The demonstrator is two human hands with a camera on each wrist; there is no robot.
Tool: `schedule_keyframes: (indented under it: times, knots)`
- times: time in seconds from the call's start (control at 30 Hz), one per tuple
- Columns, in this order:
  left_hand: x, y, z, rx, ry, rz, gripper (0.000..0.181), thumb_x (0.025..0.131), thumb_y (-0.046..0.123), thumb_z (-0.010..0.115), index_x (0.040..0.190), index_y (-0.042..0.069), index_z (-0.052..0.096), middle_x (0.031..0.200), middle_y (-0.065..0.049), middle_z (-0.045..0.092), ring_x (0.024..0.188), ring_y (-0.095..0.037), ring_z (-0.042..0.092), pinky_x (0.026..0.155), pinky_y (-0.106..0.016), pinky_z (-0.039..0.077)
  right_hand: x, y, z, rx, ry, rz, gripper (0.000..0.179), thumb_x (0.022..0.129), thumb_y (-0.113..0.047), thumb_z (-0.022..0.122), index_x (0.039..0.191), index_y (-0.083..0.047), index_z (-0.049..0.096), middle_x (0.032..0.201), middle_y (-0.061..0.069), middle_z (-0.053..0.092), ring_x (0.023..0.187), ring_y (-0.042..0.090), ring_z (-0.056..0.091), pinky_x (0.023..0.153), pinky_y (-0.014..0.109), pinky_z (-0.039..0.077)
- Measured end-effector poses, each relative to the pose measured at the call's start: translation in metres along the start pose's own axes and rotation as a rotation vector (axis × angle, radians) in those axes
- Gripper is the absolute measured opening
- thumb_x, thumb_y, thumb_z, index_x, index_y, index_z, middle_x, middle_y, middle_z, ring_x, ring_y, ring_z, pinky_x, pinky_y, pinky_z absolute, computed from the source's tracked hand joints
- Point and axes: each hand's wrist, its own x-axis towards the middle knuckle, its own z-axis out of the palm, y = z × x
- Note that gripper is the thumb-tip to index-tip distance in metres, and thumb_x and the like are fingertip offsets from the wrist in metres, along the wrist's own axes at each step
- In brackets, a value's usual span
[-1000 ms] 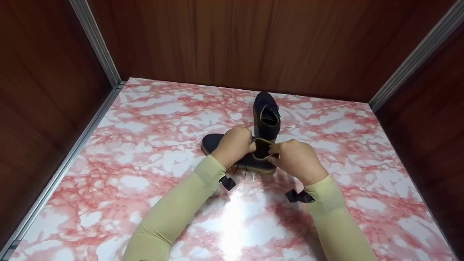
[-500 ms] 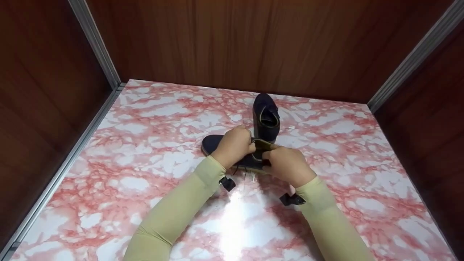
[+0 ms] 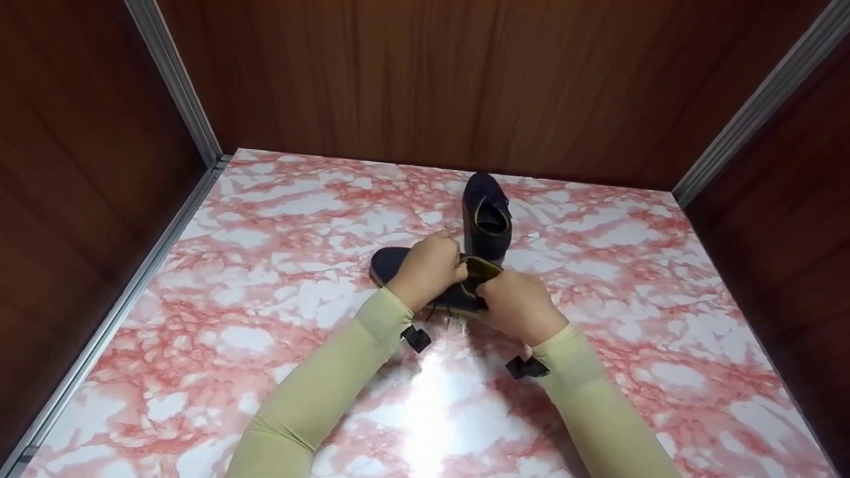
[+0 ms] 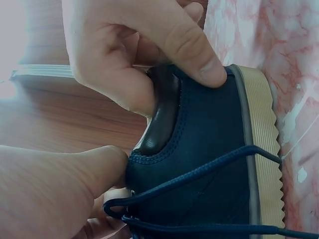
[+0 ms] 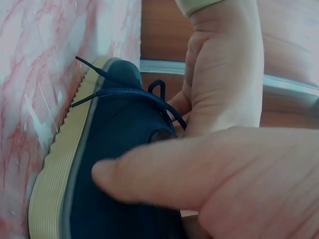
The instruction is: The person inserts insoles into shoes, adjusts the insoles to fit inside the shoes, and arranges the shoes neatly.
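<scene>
A dark navy lace-up shoe (image 3: 387, 263) with a pale ridged sole lies sole-down on the patterned surface, its toe pointing left. My left hand (image 3: 428, 271) grips it at the front of the opening, by the tongue and laces. At the heel end, my right hand (image 3: 520, 302) pinches the collar (image 4: 162, 117). Its thumb (image 5: 134, 174) presses the outer side while the other fingers go into the opening, mostly hidden. Loose laces (image 5: 132, 94) hang over the near side. A matching shoe (image 3: 489, 247) stands just behind, toe toward the back wall.
The red and white marbled surface (image 3: 299, 212) is bounded by a brown wood-grain back panel (image 3: 425, 79) and side panels with metal rails (image 3: 176, 86). Small black devices (image 3: 417, 338) sit at both wrists. A bright glare lies in front of the hands.
My right hand has moved left and slightly down along the shoe's collar, its fingers going further around the edge. My left hand and both shoes stay nearly in place.
</scene>
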Motion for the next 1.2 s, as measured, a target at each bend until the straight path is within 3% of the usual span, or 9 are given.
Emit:
schedule_keyframes:
  times: [0.17,0.3,0.43,0.53,0.63,0.87,0.97,1.1,1.2]
  knots:
    - [-0.001,0.000,0.001,-0.005,-0.001,-0.004,0.042,0.095,0.021,0.075,0.062,0.013,0.051,0.073,-0.002,0.057,0.078,-0.029,0.069,0.082,-0.048,0.062,-0.001,0.002,0.000,0.027,-0.026,-0.020,0.012,0.094,-0.021,0.086,0.091,-0.013,0.077,0.085,0.013,0.077,0.074,0.034,0.073,0.065,0.055,0.062]
    - [-0.003,-0.001,0.000,-0.019,0.001,-0.004,0.044,0.094,0.019,0.075,0.060,0.015,0.047,0.072,0.000,0.051,0.074,-0.024,0.061,0.081,-0.048,0.062,-0.002,0.013,-0.004,0.157,-0.063,-0.054,0.010,0.094,-0.019,0.087,0.096,-0.018,0.077,0.095,0.008,0.078,0.083,0.029,0.073,0.075,0.050,0.061]
    - [-0.003,0.000,0.001,-0.026,-0.011,-0.009,0.044,0.093,0.018,0.074,0.060,0.015,0.047,0.073,0.001,0.049,0.074,-0.023,0.059,0.080,-0.047,0.061,-0.007,0.028,-0.011,0.272,-0.117,-0.033,0.028,0.088,-0.005,0.088,0.107,-0.024,0.081,0.114,0.000,0.078,0.094,0.023,0.073,0.084,0.048,0.061]
    - [-0.003,0.000,0.000,-0.017,-0.016,-0.015,0.038,0.093,0.018,0.075,0.062,0.013,0.052,0.075,0.000,0.053,0.078,-0.026,0.065,0.082,-0.047,0.061,-0.006,0.028,-0.011,0.238,-0.148,-0.014,0.028,0.088,-0.001,0.085,0.106,-0.022,0.081,0.106,0.000,0.079,0.089,0.022,0.072,0.079,0.047,0.060]
    - [-0.002,0.000,-0.002,-0.013,-0.016,-0.013,0.033,0.094,0.019,0.075,0.067,0.010,0.058,0.078,-0.004,0.060,0.083,-0.030,0.071,0.083,-0.047,0.061,-0.002,0.019,-0.008,0.128,-0.132,-0.023,0.014,0.090,-0.006,0.084,0.096,-0.018,0.078,0.089,0.005,0.076,0.077,0.024,0.068,0.069,0.047,0.058]
    - [-0.003,0.001,-0.003,0.033,-0.016,-0.037,0.029,0.096,0.025,0.077,0.076,0.006,0.069,0.092,-0.011,0.074,0.088,-0.032,0.075,0.085,-0.049,0.062,-0.002,0.002,-0.004,0.028,-0.023,-0.046,0.013,0.091,-0.003,0.082,0.084,-0.012,0.076,0.079,0.011,0.073,0.069,0.031,0.069,0.063,0.050,0.060]
    - [-0.006,0.003,-0.004,0.056,-0.032,-0.046,0.029,0.098,0.030,0.077,0.083,0.006,0.073,0.102,-0.010,0.074,0.094,-0.033,0.075,0.085,-0.051,0.063,-0.004,-0.004,-0.007,0.092,-0.027,-0.101,0.011,0.095,-0.010,0.083,0.087,-0.011,0.076,0.082,0.011,0.073,0.072,0.028,0.070,0.066,0.048,0.060]
    - [-0.007,0.005,-0.007,0.088,-0.083,0.001,0.025,0.101,0.030,0.075,0.093,0.007,0.077,0.117,-0.010,0.072,0.108,-0.033,0.074,0.091,-0.051,0.063,-0.006,-0.002,-0.014,0.326,-0.103,-0.210,0.008,0.101,-0.020,0.079,0.099,-0.012,0.078,0.090,0.005,0.075,0.077,0.016,0.064,0.073,0.038,0.057]
    - [-0.006,0.003,-0.010,0.137,-0.094,0.077,0.019,0.102,0.028,0.075,0.101,0.010,0.079,0.125,-0.008,0.071,0.115,-0.033,0.072,0.094,-0.051,0.062,-0.003,0.007,-0.017,0.513,-0.034,-0.172,0.007,0.102,-0.020,0.077,0.102,-0.014,0.081,0.093,0.000,0.079,0.078,0.010,0.065,0.075,0.032,0.056]
